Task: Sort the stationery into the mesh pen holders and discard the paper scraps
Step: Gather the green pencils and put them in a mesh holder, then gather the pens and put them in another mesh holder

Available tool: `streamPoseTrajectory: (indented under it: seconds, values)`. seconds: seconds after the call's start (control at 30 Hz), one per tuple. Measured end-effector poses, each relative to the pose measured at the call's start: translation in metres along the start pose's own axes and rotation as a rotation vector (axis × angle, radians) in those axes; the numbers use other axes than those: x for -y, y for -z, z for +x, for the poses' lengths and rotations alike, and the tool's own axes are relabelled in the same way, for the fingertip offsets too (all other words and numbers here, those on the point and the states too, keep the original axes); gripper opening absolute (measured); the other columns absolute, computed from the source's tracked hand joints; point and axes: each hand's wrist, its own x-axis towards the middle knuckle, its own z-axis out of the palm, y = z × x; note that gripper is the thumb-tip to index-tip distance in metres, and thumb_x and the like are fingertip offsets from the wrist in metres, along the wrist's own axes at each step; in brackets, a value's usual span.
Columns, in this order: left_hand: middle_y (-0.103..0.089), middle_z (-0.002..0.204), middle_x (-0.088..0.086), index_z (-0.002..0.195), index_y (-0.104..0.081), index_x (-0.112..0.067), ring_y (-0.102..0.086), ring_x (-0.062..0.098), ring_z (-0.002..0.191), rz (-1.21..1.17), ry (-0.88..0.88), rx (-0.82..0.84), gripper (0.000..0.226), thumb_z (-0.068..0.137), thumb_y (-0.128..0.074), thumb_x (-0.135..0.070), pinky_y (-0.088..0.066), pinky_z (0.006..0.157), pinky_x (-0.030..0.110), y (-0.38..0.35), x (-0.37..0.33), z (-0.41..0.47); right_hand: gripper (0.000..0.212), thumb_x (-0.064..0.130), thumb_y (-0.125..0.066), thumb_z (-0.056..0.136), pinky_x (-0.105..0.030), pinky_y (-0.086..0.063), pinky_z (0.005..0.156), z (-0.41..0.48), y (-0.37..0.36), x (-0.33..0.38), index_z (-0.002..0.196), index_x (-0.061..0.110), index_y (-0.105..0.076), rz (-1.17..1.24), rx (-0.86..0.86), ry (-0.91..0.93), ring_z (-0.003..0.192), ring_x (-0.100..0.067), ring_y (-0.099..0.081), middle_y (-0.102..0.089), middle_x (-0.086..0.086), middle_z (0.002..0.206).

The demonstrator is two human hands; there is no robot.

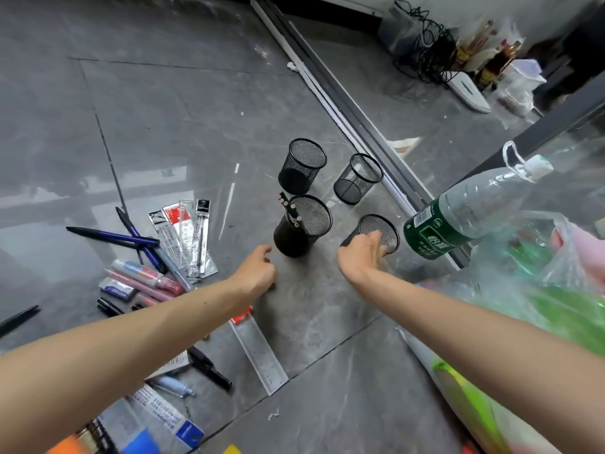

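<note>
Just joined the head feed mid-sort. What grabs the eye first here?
Four black mesh holders stand clustered mid-floor. Only the near-left holder has pencils in it, with the left hand beside its base and the right hand at the near-right holder. Unsorted pens and packets lie heaped to the left, and a big clear water bottle looms at the right.

Black mesh pen holders [302, 165], grey marbled floor [163, 109], green-labelled bottle [432, 234], perhaps pink markers [144, 283].
</note>
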Motion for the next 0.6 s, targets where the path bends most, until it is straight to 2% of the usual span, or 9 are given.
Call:
streamPoseTrajectory:
  seconds: [0.07, 0.17, 0.27, 0.33, 0.4, 0.5, 0.6]
  values:
    - [-0.05, 0.123, 0.015, 0.142, -0.033, -0.012, -0.054, 0.028, 0.095, 0.017, -0.001, 0.001, 0.058, 0.088, -0.042, 0.007, -0.044, 0.075, 0.032, 0.006, 0.0, -0.009, 0.024, 0.008, -0.049, 0.088, -0.037, -0.038, 0.094, -0.026, -0.005, 0.006, 0.106, -0.003, -0.059, 0.056, 0.051, -0.024, 0.121, -0.033, -0.033, -0.033, -0.009, 0.134]
    - [-0.055, 0.105, 0.013, 0.136, -0.04, -0.01, -0.057, 0.024, 0.083, 0.024, 0.01, 0.034, 0.047, 0.091, -0.041, 0.002, -0.042, 0.064, 0.028, 0.016, -0.006, -0.028, 0.023, 0.008, -0.049, 0.088, -0.036, -0.037, 0.098, -0.069, -0.01, 0.014, 0.106, -0.003, -0.059, 0.109, 0.115, -0.02, 0.12, -0.031, -0.031, -0.03, -0.006, 0.137]
    - [-0.06, 0.083, 0.011, 0.132, -0.04, -0.01, -0.06, 0.021, 0.068, 0.036, 0.004, 0.128, 0.034, 0.1, -0.04, -0.02, -0.042, 0.059, 0.026, 0.027, -0.015, -0.053, 0.027, 0.009, -0.047, 0.088, -0.035, -0.032, 0.102, -0.109, -0.013, 0.022, 0.111, -0.003, -0.057, 0.12, 0.189, 0.04, 0.123, -0.03, -0.028, -0.027, -0.005, 0.14]
    - [-0.062, 0.076, 0.014, 0.129, -0.039, -0.011, -0.062, 0.022, 0.061, 0.092, -0.003, 0.199, 0.039, 0.1, -0.036, -0.038, -0.047, 0.06, 0.027, 0.038, -0.022, -0.071, 0.031, 0.008, -0.046, 0.089, -0.034, -0.031, 0.1, -0.133, -0.013, 0.031, 0.116, -0.005, -0.054, 0.139, 0.254, 0.092, 0.125, -0.029, -0.027, -0.026, -0.005, 0.142]
    - [-0.061, 0.074, 0.014, 0.125, -0.04, -0.013, -0.061, 0.02, 0.056, 0.175, -0.012, 0.23, 0.043, 0.099, -0.034, -0.046, -0.049, 0.059, 0.028, 0.049, -0.028, -0.087, 0.032, 0.007, -0.045, 0.089, -0.033, -0.031, 0.099, -0.152, -0.014, 0.042, 0.117, -0.006, -0.054, 0.177, 0.3, 0.155, 0.125, -0.028, -0.027, -0.026, -0.003, 0.143]
    - [-0.056, 0.065, 0.009, 0.12, -0.046, -0.009, -0.055, 0.017, 0.053, 0.311, -0.04, 0.178, 0.04, 0.099, -0.039, -0.042, -0.045, 0.056, 0.026, 0.069, -0.03, -0.108, 0.031, 0.008, -0.045, 0.09, -0.034, -0.033, 0.101, -0.178, -0.017, 0.062, 0.117, -0.004, -0.055, 0.244, 0.341, 0.26, 0.124, -0.024, -0.027, -0.026, 0.001, 0.142]
    - [-0.057, 0.066, 0.009, 0.119, -0.047, -0.003, -0.053, 0.018, 0.054, 0.318, -0.049, 0.017, 0.03, 0.095, -0.049, -0.02, -0.044, 0.053, 0.028, 0.094, -0.019, -0.117, 0.028, 0.01, -0.048, 0.088, -0.034, -0.035, 0.1, -0.2, -0.019, 0.084, 0.113, 0.005, -0.059, 0.29, 0.368, 0.354, 0.122, -0.021, -0.031, -0.03, 0.005, 0.138]
